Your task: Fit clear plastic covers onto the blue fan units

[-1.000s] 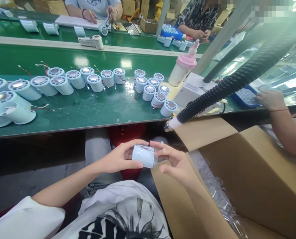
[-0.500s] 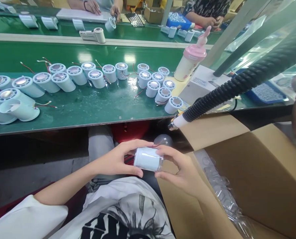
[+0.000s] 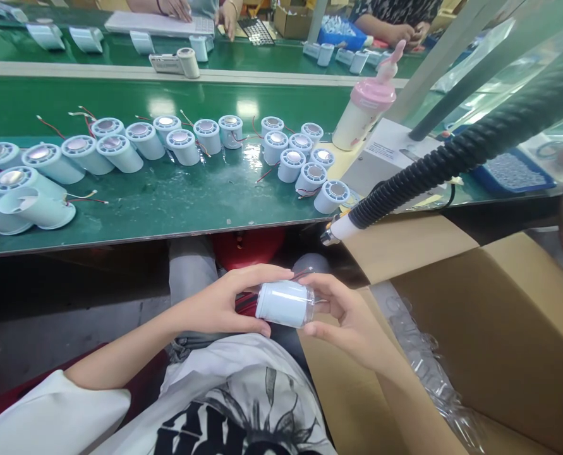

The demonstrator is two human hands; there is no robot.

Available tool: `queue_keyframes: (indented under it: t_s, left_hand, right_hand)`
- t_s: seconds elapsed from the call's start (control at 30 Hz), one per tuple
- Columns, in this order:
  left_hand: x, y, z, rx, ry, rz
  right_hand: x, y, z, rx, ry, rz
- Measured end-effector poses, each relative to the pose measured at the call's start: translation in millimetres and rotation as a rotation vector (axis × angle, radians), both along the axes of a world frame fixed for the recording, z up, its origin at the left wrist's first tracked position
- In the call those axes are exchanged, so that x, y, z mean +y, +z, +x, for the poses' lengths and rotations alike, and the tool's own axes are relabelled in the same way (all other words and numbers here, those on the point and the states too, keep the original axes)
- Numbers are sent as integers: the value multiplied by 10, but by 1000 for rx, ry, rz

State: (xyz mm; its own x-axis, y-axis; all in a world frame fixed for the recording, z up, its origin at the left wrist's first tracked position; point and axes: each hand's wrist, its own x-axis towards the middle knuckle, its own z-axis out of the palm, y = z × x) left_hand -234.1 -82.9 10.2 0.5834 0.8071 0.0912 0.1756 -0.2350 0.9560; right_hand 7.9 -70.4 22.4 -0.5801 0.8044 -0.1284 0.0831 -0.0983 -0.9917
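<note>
Grip of left hand (image 3: 229, 300) and right hand (image 3: 352, 319) pinches a light-blue casing (image 3: 282, 304) at both ends, long way side to side, near the table (image 3: 181, 205).

We can read no whole word or number. On the wearer's shirt (image 3: 243, 385) we see bold black letters (image 3: 200, 426), creased and cut off. The white box (image 3: 357, 170) beside the black hose (image 3: 418, 170) bears a printed label (image 3: 380, 150), too small for us, like the lettering on the pale device (image 3: 166, 64).
</note>
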Motion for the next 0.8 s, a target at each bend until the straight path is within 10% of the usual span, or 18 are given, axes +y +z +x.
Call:
queue_keyframes:
  t_s: [0.8]
  left_hand:
    - [-5,14,-11,-24,-21,13]
  right_hand:
    - [-8,-172,-175,161,-39,-657]
